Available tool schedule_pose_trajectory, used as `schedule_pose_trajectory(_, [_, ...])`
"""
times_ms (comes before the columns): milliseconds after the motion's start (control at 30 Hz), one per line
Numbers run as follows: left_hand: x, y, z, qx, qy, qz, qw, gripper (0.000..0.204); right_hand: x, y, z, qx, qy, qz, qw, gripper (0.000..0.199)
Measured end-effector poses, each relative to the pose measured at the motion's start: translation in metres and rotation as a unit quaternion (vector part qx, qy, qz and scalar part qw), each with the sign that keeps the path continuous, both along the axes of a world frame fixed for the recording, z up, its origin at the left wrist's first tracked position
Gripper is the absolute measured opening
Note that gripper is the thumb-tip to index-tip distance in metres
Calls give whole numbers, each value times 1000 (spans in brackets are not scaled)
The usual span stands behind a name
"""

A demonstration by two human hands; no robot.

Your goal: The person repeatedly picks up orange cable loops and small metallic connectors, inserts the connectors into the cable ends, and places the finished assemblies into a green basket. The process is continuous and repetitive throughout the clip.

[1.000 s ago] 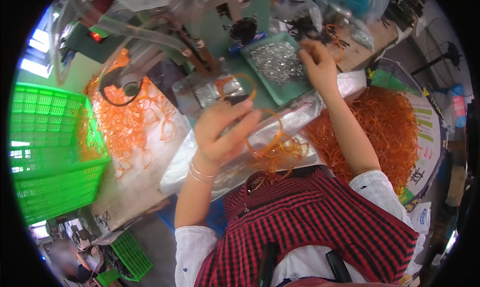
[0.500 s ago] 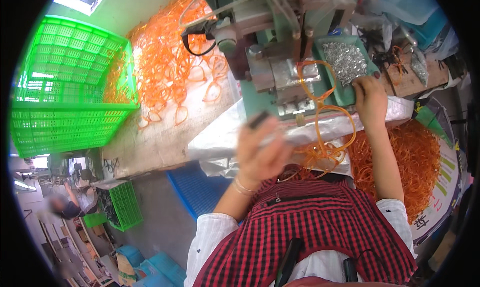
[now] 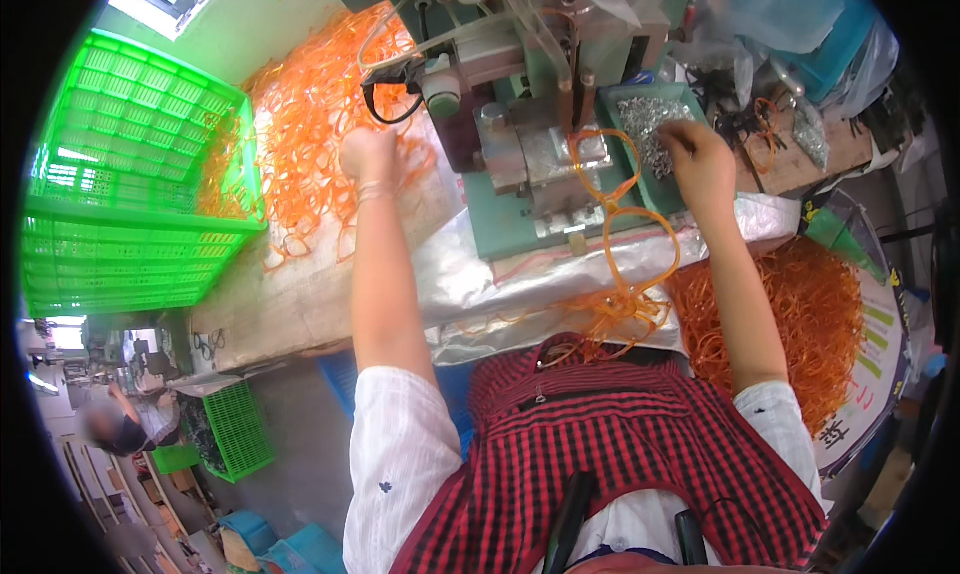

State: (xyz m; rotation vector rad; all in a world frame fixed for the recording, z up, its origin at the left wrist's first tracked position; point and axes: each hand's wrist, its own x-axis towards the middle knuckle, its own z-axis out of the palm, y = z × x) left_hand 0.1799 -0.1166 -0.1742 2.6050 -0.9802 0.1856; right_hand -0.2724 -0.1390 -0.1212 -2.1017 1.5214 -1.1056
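Note:
My left hand (image 3: pixel 370 159) is stretched out to the left of a green bench machine (image 3: pixel 520 174), over a spread of orange loops (image 3: pixel 305 114). Its fingers are curled, and what they hold is hidden. My right hand (image 3: pixel 700 159) is at a green tray of small metal pieces (image 3: pixel 640 119) to the right of the machine, fingertips bunched down onto the pieces. Two linked orange loops (image 3: pixel 625 224) hang from the front of the machine, between my arms.
A bright green plastic crate (image 3: pixel 120 194) stands at the far left, beside the loops. A heap of orange loops (image 3: pixel 790 314) lies at my right. A silver sheet (image 3: pixel 470 274) covers the bench edge. Another person (image 3: pixel 110 424) and a small green crate (image 3: pixel 235 424) are lower left.
My left hand has gone from the machine's front out leftward over the spread of orange loops. My right hand has stayed at the tray of metal pieces. My view has shifted left.

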Motion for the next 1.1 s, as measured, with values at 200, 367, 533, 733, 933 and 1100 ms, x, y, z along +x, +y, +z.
schedule_pose_trajectory(200, [60, 102, -11, -136, 189, -142, 962, 30, -53, 52, 4, 103, -60, -48, 992, 16])
schedule_pose_trajectory(367, [48, 102, 58, -260, 395, -133, 871, 25, -23, 65, 66, 183, -147, 91, 968, 19])
schedule_pose_trajectory(533, [-1, 103, 78, -358, 420, -128, 824, 24, 57, 21, 105, 190, -161, 218, 944, 35])
schedule_pose_trajectory(733, [-89, 148, 25, -480, 475, -127, 727, 11, 76, 33, 77, 198, -295, 202, 913, 50])
schedule_pose_trajectory(933, [-132, 132, 99, -617, 394, -279, 622, 6, 82, 36, 78, 221, -338, 205, 892, 52])
schedule_pose_trajectory(1100, [-168, 111, 177, -535, 138, -379, 742, 9, 96, 49, 80, 208, -441, 222, 844, 50])
